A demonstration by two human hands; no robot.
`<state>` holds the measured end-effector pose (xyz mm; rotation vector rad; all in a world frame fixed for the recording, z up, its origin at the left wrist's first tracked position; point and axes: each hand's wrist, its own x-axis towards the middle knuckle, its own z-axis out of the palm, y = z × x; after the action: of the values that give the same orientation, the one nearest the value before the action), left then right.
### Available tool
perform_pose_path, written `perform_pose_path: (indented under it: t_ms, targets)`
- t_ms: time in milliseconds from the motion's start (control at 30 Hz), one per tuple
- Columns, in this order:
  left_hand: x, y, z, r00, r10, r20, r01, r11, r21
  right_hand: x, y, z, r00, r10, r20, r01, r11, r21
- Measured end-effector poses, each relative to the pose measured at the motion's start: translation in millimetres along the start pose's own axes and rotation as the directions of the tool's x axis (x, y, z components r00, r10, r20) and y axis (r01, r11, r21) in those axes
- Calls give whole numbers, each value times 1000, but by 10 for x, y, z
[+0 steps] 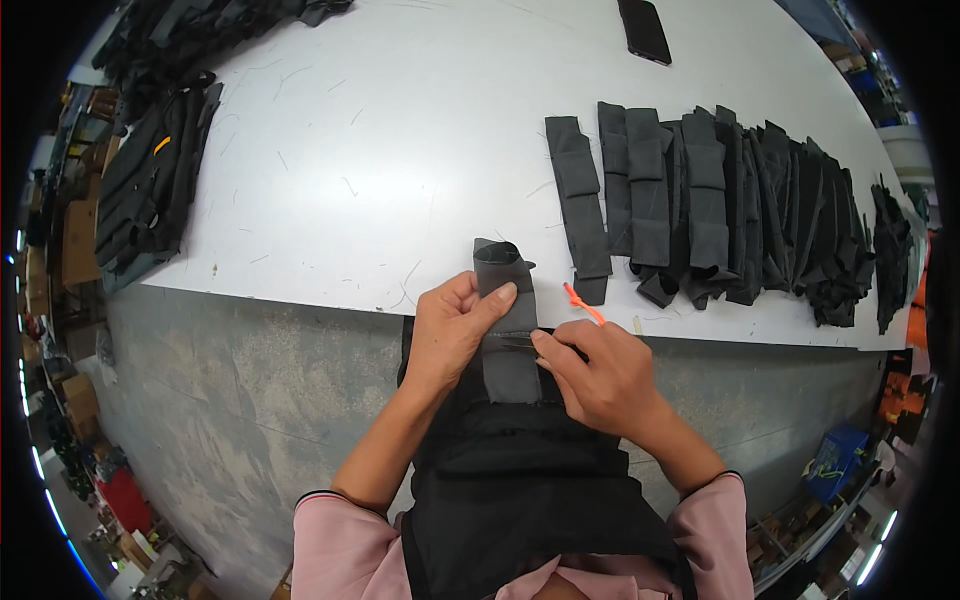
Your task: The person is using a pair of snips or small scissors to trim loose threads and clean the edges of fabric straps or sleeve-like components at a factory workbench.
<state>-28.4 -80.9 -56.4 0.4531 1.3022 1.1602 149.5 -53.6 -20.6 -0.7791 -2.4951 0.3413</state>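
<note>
My left hand (450,330) grips a dark grey folded fabric strip (506,330) at the near edge of the white table (400,150), thumb pressed on its face. My right hand (600,375) holds a small cutting tool with an orange handle (583,303), its metal tip lying across the strip beside my left thumb. The strip's lower end hangs down over my black apron (530,480). Its upper end curls on the table edge.
A row of several overlapping black fabric strips (720,210) lies at the right of the table. A black phone (644,30) rests at the far edge. Piles of black fabric (160,170) sit at the left. Grey concrete floor (250,400) lies below, with cluttered boxes along the edges.
</note>
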Motion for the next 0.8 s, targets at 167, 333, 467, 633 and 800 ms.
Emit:
perform_pose_path:
  t_ms: [167,333,467,633,800]
  targets:
    - [-37,33,79,1000,21,-7,-21,999,-45,-19,112,46,805,350,479,-515,10,857]
    - [-8,-17,21,998,65,4,-65,997,52,-84,63,0,783,510,355,-587,418,693]
    - [5,-36,19,997,74,-6,-73,996,58,-79,19,-29,951,298,79,-306,886,349]
    - [-9,10,117,998,62,-8,-62,998,3,15,14,-49,967,240,87,-255,919,302]
    - [0,-10,44,998,63,2,-63,996,55,38,8,-40,978,193,84,-208,942,263]
